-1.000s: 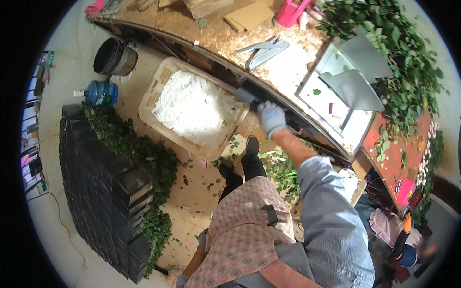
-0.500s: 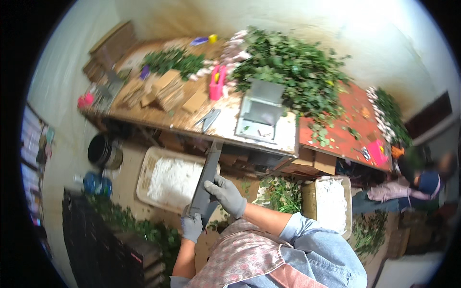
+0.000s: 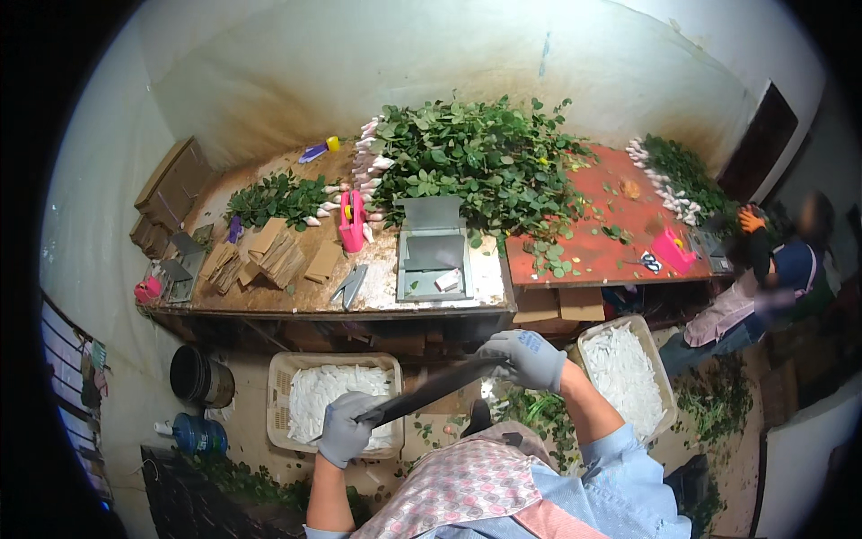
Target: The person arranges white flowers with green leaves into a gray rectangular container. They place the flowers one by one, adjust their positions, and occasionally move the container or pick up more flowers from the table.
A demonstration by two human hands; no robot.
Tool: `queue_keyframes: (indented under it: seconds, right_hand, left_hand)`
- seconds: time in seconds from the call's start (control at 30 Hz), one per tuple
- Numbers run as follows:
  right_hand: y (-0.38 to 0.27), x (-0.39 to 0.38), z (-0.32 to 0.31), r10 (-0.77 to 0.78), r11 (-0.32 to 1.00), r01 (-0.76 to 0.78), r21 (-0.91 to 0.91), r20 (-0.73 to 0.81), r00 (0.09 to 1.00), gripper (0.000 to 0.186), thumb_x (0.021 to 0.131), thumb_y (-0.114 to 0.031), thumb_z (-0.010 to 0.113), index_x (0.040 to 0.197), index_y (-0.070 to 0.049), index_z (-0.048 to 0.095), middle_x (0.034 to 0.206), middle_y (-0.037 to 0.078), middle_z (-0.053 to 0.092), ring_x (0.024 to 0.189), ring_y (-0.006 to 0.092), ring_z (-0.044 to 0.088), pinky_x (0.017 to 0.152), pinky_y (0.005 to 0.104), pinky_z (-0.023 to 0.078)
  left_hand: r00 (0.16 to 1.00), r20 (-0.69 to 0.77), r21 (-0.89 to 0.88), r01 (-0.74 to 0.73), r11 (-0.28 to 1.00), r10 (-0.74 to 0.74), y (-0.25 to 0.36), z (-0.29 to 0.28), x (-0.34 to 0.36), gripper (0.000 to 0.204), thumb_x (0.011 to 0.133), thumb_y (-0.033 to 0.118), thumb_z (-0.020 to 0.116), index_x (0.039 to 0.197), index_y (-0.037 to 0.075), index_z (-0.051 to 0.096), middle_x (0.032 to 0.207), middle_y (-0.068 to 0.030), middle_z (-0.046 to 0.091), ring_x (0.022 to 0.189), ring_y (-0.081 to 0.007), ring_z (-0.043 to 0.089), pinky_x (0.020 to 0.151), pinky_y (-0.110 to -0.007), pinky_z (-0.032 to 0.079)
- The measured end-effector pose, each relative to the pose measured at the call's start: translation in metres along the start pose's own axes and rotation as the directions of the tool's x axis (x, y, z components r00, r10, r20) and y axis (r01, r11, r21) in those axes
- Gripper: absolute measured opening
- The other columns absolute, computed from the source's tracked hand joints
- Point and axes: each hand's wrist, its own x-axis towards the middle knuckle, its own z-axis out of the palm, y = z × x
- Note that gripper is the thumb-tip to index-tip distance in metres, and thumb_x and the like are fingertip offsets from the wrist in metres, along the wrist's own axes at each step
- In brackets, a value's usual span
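My gloved left hand [image 3: 347, 430] grips one end of a long, dark grey, flat strip [image 3: 433, 392]. At the strip's other end, my gloved right hand [image 3: 526, 360] is closed round it. It slants up to the right in front of my apron, held in the air before the workbench. Its exact kind cannot be made out. On the bench beyond it sits a grey metal box [image 3: 435, 256] with its lid raised. A stapler [image 3: 350, 286] and a pink tape dispenser [image 3: 352, 222] are to its left.
Leafy stems with wrapped pale heads [image 3: 476, 166] are heaped on the bench. Cardboard pieces [image 3: 278, 256] lie left. On the floor are two crates of white material, the left crate [image 3: 277, 368] and right crate [image 3: 669, 395]. A co-worker [image 3: 763, 287] stands far right.
The strip has swung from pointing away from me to lying crosswise. My right hand has moved right to its far end; my left hand keeps the near end. The view has shifted.
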Motion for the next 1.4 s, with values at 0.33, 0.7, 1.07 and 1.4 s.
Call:
queue_keyframes:
  seconds: [0.33, 0.7, 1.07, 1.4]
  right_hand:
    - [0.116, -0.062, -0.164, 0.085, 0.986, -0.162, 0.025, -0.923, 0.376, 0.026, 0.086, 0.008, 0.061, 0.108, 0.001, 0.072, 0.094, 0.010, 0.068, 0.087, 0.0193, 0.066, 0.079, 0.0295, 0.053]
    - [0.119, 0.009, -0.252, 0.058, 0.921, -0.251, -0.297, -0.533, 0.844, 0.039, 0.074, 0.010, 0.048, 0.109, 0.003, 0.066, 0.088, 0.010, 0.062, 0.077, 0.0202, 0.065, 0.072, 0.0283, 0.051]
    - [0.115, 0.182, -0.202, 0.114, 0.610, -0.334, -0.718, -0.337, 0.934, 0.019, 0.085, -0.009, 0.068, 0.104, -0.012, 0.071, 0.097, 0.011, 0.067, 0.094, 0.0339, 0.065, 0.080, 0.0458, 0.053]
    - [0.252, 0.349, -0.089, 0.514, 0.726, -0.354, -0.589, 0.124, 0.848, 0.031, 0.098, -0.036, 0.060, 0.109, -0.009, 0.071, 0.107, 0.020, 0.072, 0.103, 0.0408, 0.069, 0.088, 0.0505, 0.054]
  left_hand:
    - [0.969, 0.172, 0.207, 0.143, 0.968, -0.180, -0.026, 0.016, 0.085, 0.029, 0.084, 0.022, 0.077, 0.108, 0.004, 0.075, 0.102, -0.0190, 0.073, 0.095, -0.0385, 0.069, 0.084, -0.044, 0.055]
    - [0.944, -0.130, -0.215, 0.272, 0.938, -0.303, -0.016, 0.137, 0.187, 0.069, 0.095, 0.017, 0.065, 0.155, 0.000, 0.036, 0.140, -0.0307, 0.058, 0.126, -0.0456, 0.060, 0.103, -0.046, 0.051]
    - [0.997, 0.071, -0.445, 0.045, 0.894, -0.015, -0.041, 0.104, 0.277, 0.048, 0.102, 0.013, 0.061, 0.146, -0.003, 0.050, 0.145, -0.0183, 0.059, 0.138, -0.0230, 0.055, 0.115, -0.034, 0.041]
    - [0.943, 0.328, -0.777, 0.307, 0.550, -0.062, -0.119, 0.021, 0.305, 0.056, 0.106, 0.019, 0.058, 0.156, 0.004, 0.040, 0.119, -0.0144, 0.068, 0.098, -0.0137, 0.069, 0.088, -0.029, 0.056]
